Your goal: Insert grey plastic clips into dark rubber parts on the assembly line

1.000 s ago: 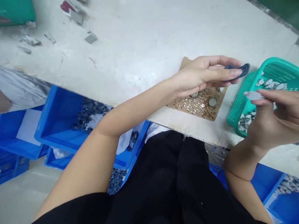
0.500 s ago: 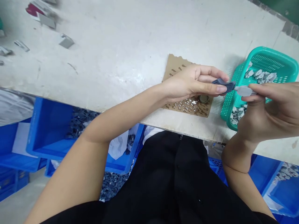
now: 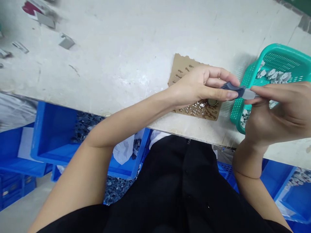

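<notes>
Far left, table top: scattered grey scraps (image 3: 66, 41) and a red-and-grey offcut (image 3: 36, 11) lying on the white worktable (image 3: 126, 42), well apart from both hands.
Below the table edge, left: blue bins (image 3: 55, 136) holding dark grey moulded pieces, with white plastic sheet tucked in beside them.
Centre of table: brown cardboard sheet (image 3: 181, 66) punched with small teardrop holes, lying flat near the table's front edge — a round metal cap (image 3: 213, 102) resting on it, just under the left hand.
Left hand (image 3: 198, 87): closed in a pinch, thumb beneath and fingers over, gripping a dark grey rubber piece (image 3: 232, 87) above the cardboard.
Dark grey rubber piece: held in the air between the two hands, its right end meeting the pale part.
Pale grey flat part (image 3: 249, 94): touching the end of the rubber piece — whether pushed inside it or only butted against it, cannot tell.
Right hand (image 3: 279, 111): closed in a pinch on the pale grey flat part, thumb and forefinger narrow, held in front of the basket.
Far right: teal mesh basket (image 3: 279, 56) on the table, holding more pale grey parts, partly hidden behind the right hand.
Bottom right: another blue bin (image 3: 295, 194) with pale pieces, below table level.
</notes>
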`<state>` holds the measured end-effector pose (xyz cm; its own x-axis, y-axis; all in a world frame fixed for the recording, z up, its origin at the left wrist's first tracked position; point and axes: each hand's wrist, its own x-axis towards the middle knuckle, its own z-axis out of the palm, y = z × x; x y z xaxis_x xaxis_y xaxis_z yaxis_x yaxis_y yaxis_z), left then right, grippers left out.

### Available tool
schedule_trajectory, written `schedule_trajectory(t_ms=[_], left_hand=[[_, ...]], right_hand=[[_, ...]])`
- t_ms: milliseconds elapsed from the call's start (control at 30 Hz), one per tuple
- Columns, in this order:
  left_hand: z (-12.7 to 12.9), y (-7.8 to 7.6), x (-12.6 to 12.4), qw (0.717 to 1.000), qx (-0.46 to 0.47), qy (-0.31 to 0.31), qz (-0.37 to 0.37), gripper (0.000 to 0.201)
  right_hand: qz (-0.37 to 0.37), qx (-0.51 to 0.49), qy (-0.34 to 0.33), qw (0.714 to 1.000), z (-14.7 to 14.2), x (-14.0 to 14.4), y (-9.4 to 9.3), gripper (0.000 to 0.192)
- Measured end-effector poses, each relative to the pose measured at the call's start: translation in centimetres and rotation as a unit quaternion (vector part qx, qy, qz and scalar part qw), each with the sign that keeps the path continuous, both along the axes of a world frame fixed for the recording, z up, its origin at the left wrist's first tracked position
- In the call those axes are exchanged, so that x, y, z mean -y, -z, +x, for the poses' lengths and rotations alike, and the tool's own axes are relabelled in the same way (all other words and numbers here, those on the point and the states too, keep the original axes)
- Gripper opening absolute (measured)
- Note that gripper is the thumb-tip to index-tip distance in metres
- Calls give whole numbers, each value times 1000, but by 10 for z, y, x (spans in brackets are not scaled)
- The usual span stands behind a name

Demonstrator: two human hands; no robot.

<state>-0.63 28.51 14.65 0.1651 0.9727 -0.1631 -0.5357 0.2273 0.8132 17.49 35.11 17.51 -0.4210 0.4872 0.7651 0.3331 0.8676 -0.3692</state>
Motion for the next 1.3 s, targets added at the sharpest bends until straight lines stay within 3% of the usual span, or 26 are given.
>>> schedule_trajectory(t_ms=[233, 467, 667, 767, 867, 967, 1033, 1133, 1200, 1300], left_hand=[[3, 5, 0, 1000, 8, -10, -17, 25], [-1, 3, -1, 999, -10, -12, -34, 36], [-16, -5, -6, 989, -43, -122, -70, 31], [-24, -9, -12, 977, -16, -188, -101, 26], [-33, -14, -21, 965, -6, -227, -130, 25], [-48, -19, -47, 962, -43, -243, -120, 23], [-62, -20, -78, 952, -113, -264, -105, 20], [-83, -18, -137, 894, -283, -325, -121, 23], [-93, -14, -176, 847, -367, -357, -141, 30], [-101, -5, -219, 799, -437, -384, -153, 36]], right_hand=[[24, 14, -5, 1000, -1, 1, 0, 21], [-25, 59, -5, 998, 4, 5, -4, 9], [-102, 75, 79, 989, 26, -9, -15, 18], [-165, 205, 101, 959, 52, -25, -14, 21], [-278, 367, 47, 887, 72, -35, -4, 21], [-334, 437, 10, 835, 73, -35, 4, 22], [-365, 472, -13, 802, 67, -31, 4, 25], [-408, 512, -31, 755, 59, -29, -3, 19], [-420, 511, -30, 749, 57, -30, -7, 13], [-431, 501, -32, 750, 58, -30, -9, 10]])
